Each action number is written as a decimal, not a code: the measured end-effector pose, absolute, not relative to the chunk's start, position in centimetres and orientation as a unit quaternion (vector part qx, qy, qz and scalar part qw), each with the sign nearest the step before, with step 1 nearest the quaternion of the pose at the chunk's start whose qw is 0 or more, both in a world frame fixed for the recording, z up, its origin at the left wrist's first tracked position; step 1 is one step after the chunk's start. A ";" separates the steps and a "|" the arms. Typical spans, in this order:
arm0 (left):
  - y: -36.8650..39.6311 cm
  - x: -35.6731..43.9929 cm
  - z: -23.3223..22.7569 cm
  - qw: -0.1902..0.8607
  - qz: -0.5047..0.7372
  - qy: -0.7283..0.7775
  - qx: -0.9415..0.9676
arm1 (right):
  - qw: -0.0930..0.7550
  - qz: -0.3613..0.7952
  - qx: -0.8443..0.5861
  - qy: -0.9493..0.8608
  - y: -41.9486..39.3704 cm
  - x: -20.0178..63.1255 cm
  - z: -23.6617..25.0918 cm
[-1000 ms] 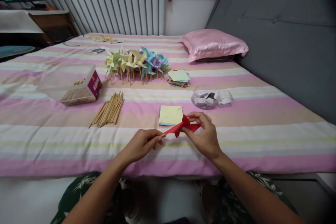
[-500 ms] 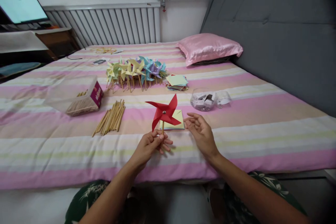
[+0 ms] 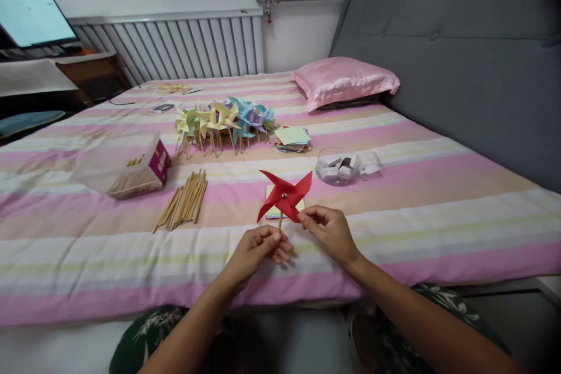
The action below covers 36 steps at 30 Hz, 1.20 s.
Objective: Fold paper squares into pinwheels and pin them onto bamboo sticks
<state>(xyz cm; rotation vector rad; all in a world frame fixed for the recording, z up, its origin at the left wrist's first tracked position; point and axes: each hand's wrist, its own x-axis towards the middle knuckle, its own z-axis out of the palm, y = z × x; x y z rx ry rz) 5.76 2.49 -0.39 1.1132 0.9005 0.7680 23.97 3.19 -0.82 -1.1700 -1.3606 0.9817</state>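
Observation:
A red paper pinwheel (image 3: 287, 194) on a thin wooden stick stands upright in front of me, a round pin at its centre. My left hand (image 3: 260, 248) pinches the stick below the blades, with its other fingers loosely spread. The fingertips of my right hand (image 3: 329, 232) close on the lower right blade. Behind the pinwheel, partly covered by it, lies a small stack of pale yellow paper squares (image 3: 272, 211). To the left, a bundle of wooden sticks (image 3: 186, 201) rests on the striped bedspread.
A clear plastic box (image 3: 118, 155) holds more sticks. Finished pinwheels (image 3: 219, 120) in yellow, blue and purple stand behind, beside a stack of coloured paper (image 3: 293, 137). A clear round tub (image 3: 336, 168) holds small packets, its lid (image 3: 369, 163) alongside. A pink pillow (image 3: 346, 82) lies farther back.
My right hand has moved left from beside the paper stack and taken hold of a blade. The pinwheel has turned and shifted slightly right and down.

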 end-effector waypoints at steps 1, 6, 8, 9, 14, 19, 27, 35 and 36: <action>2.4 5.8 -0.4 0.689 0.343 0.400 0.497 | 0.516 0.413 -0.484 -0.574 3.1 23.8 -0.8; 2.2 6.2 -0.7 0.704 0.335 0.387 0.493 | 0.493 0.411 -0.464 -0.610 2.5 23.1 -0.5; 2.1 6.3 -0.9 0.708 0.332 0.383 0.491 | 0.489 0.404 -0.462 -0.620 2.4 23.0 -0.4; 2.1 6.3 -0.9 0.709 0.333 0.381 0.491 | 0.486 0.401 -0.463 -0.623 2.4 23.0 -0.4; 2.3 6.0 -0.7 0.706 0.347 0.388 0.480 | 0.522 0.378 -0.489 -0.588 3.1 23.9 -0.3; 2.4 5.8 -0.4 0.701 0.336 0.408 0.478 | 0.612 0.369 -0.505 -0.484 4.2 25.7 0.4; 2.3 5.9 -0.4 0.701 0.318 0.411 0.488 | 0.586 0.376 -0.511 -0.505 4.7 26.6 0.2; 2.3 5.8 -0.5 0.700 0.336 0.405 0.483 | 0.529 0.447 -0.489 -0.530 4.0 25.1 -0.5; 2.3 5.9 -0.5 0.699 0.336 0.406 0.483 | 0.519 0.455 -0.484 -0.538 3.8 24.8 -0.5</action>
